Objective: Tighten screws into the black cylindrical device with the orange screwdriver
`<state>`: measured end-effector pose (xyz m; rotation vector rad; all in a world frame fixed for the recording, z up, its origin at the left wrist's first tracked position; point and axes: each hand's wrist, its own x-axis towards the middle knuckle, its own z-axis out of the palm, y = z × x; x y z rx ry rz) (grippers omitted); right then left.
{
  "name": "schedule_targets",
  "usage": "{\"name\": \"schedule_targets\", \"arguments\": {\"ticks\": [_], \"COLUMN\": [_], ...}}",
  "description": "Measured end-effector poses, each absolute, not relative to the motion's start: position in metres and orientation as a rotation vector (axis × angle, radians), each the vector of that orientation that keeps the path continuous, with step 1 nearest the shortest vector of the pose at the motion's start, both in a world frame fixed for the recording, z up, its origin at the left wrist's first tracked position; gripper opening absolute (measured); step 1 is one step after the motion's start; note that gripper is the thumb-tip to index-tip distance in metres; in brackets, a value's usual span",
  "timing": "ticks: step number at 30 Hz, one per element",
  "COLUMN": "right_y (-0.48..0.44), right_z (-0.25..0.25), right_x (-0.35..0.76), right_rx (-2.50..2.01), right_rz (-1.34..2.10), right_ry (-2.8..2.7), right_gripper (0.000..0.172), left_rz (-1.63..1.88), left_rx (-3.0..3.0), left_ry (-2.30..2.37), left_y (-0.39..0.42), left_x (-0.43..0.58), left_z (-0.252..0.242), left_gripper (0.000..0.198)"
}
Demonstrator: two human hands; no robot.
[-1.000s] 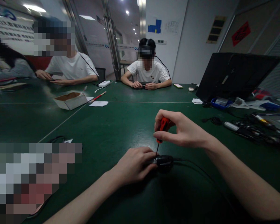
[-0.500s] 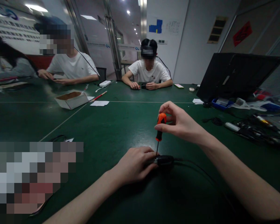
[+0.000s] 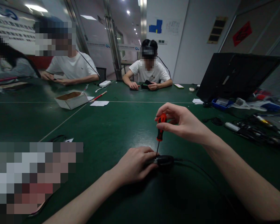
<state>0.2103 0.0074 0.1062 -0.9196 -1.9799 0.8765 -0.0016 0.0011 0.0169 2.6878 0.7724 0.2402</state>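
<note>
My right hand [image 3: 175, 119] grips the orange-and-black handle of a screwdriver [image 3: 161, 130] between thumb and fingers. The screwdriver stands nearly upright, and its thin shaft points down at a dark corded device [image 3: 165, 160]. My left hand [image 3: 140, 163] is closed around the device's left end and holds it on the table. Its fingers cover that end, so the exact kind of device does not show. A black cord [image 3: 196, 165] runs from the device's right end. Where the tip meets the device, my left fingers partly hide it.
The green table [image 3: 121, 124] bears a white open box [image 3: 71, 101], a red pencil-like stick [image 3: 99, 95] and paper slips [image 3: 99, 103]. At right are a black monitor [image 3: 235, 76], a blue tray [image 3: 220, 103] and tangled cables [image 3: 254, 130]. Co-workers sit opposite and at left.
My right fingers have shifted around the screwdriver handle, which has turned slightly. My left hand and the device have stayed put. The co-worker opposite has moved a black object in their hands.
</note>
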Motion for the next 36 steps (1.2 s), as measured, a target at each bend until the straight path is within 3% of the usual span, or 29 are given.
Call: {"name": "schedule_targets", "arguments": {"ticks": [12, 18, 27, 36], "right_y": [0.0052, 0.0051, 0.0045, 0.0072], "right_z": [0.1067, 0.108, 0.1071, 0.1038], "right_x": [0.2083, 0.212, 0.2103, 0.212], "right_rx": [-0.928, -0.932, -0.889, -0.897], "right_rz": [1.014, 0.905, 0.965, 0.998], "right_ry": [-1.923, -2.032, -2.05, -1.983], "right_gripper": [0.025, 0.034, 0.017, 0.023], "left_rz": [0.234, 0.25, 0.233, 0.253], "left_rx": [2.695, 2.695, 2.683, 2.692], "left_ry": [0.772, 0.767, 0.784, 0.784], "left_y": [0.0016, 0.0017, 0.0006, 0.001], "left_x": [-0.0013, -0.0019, -0.0013, -0.0022], "left_z": [0.016, 0.0145, 0.0187, 0.0151], "left_gripper": [0.027, 0.028, 0.025, 0.027]}}
